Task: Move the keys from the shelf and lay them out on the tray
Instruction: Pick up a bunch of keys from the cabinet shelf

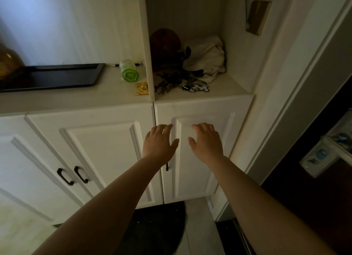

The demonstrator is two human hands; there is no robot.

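Note:
A dark heap of keys (165, 84) with a black-and-white cartoon keyring (197, 87) lies at the front of the white shelf niche (224, 89). The black tray (57, 77) rests on the cabinet top to the left of the niche. My left hand (159, 142) and my right hand (206, 142) are stretched out side by side in front of the lower cabinet door, well below the shelf. Both hands have spread fingers and hold nothing.
A clear jar with a green lid (129, 71) and a small yellow packet (142, 88) lie between the tray and the niche divider. Behind the keys sit a brown round object (164, 43) and a cream cloth bag (206, 58). A dark door (314, 159) stands at the right.

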